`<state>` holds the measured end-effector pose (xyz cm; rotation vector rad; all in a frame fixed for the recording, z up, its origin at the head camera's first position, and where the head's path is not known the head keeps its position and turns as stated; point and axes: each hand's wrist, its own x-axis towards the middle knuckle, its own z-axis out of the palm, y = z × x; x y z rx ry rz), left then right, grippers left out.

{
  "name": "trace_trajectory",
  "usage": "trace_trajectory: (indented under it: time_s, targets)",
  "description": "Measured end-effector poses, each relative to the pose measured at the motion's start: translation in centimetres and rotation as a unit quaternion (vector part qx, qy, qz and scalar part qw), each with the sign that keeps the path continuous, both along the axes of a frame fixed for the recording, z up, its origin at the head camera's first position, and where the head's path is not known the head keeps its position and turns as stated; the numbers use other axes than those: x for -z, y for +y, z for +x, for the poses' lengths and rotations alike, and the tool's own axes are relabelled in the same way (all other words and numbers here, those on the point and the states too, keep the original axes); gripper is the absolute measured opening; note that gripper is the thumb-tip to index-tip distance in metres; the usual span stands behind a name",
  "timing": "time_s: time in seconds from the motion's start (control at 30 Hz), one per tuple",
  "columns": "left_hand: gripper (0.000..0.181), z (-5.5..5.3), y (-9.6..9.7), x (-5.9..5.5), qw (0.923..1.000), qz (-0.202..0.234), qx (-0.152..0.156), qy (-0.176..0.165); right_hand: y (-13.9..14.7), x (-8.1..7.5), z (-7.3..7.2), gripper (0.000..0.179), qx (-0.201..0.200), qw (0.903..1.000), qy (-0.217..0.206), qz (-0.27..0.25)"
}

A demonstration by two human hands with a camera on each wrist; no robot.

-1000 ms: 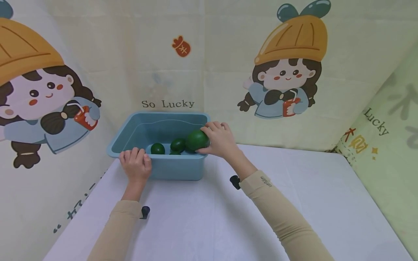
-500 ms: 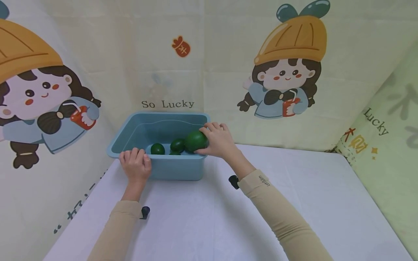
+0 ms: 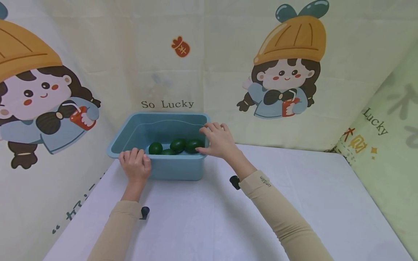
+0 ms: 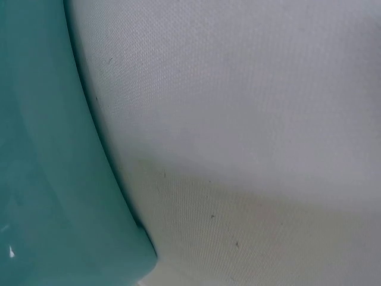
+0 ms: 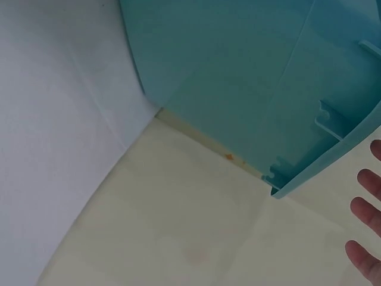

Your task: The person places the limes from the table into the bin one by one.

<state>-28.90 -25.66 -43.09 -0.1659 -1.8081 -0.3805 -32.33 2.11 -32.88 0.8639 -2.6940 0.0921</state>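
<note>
A blue-green plastic bin (image 3: 177, 168) stands at the back left of the table in the head view. Several dark green, smooth, avocado-like fruits (image 3: 177, 145) lie on its floor. My left hand (image 3: 136, 165) grips the bin's front rim near the left corner, fingers over the edge. Above the right rim is my right hand (image 3: 220, 141), fingers spread and nothing held. Its thumb overlaps the rightmost fruit (image 3: 192, 145) in view; I cannot tell whether they touch. In the right wrist view, fingertips (image 5: 370, 182) show beside the bin's outer wall (image 5: 238, 77).
A white cloth covers the table (image 3: 261, 203). Behind the bin hangs a printed cloth backdrop (image 3: 222, 87) with cartoon figures, and it continues along both sides. In the left wrist view, the bin's side (image 4: 53, 149) fills the left part.
My right hand has let go of a large green fruit, which has dropped to the bin's floor at the right. The fruits at the left have shifted slightly. My left hand stays put.
</note>
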Motion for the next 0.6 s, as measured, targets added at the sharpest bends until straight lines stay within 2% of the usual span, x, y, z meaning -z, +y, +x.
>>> trace_trajectory:
  time_s: [0.23, 0.6]
  targets:
    - [0.031, 0.1, 0.0, 0.0, 1.0000, 0.001, 0.000, -0.003, 0.4, -0.3, 0.3, 0.056, 0.001, 1.0000, -0.002, -0.006]
    - [0.030, 0.2, 0.1, -0.3, 1.0000, -0.001, 0.002, -0.005, 1.7, -0.2, 0.9, 0.052, -0.018, 0.9992, 0.007, -0.034]
